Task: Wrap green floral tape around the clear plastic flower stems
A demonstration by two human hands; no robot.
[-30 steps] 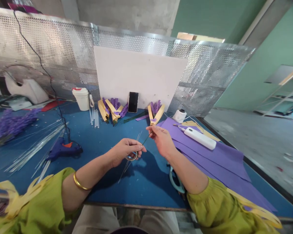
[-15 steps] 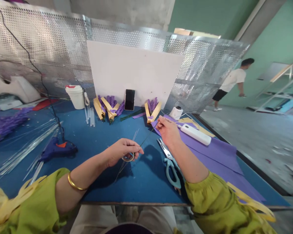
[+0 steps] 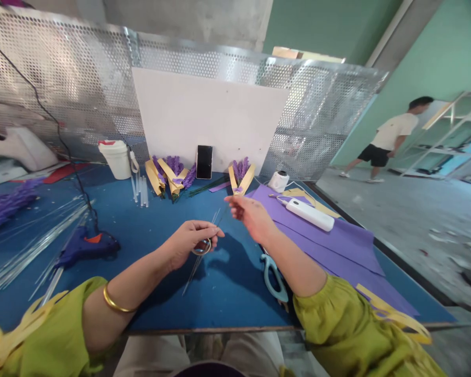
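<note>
strand (image 3: 222, 218) sits pinched in the left hand (image 3: 194, 238) beside a ring (image 3: 209, 246); right hand (image 3: 251, 213) is apart, its grip unclear from here.

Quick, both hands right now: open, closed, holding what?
Left hand: closed, holding a small ring-shaped roll.
Right hand: fingers curled; cannot tell whether it grips anything.

No legible text, brands or numbers anywhere. Smartphone (image 3: 204, 162) screen reads black; the dark spot (image 3: 294, 203) on the white power bank (image 3: 313, 217) and red patch (image 3: 109, 143) on the white tub (image 3: 116, 163) are too small/blurred to read.
</note>
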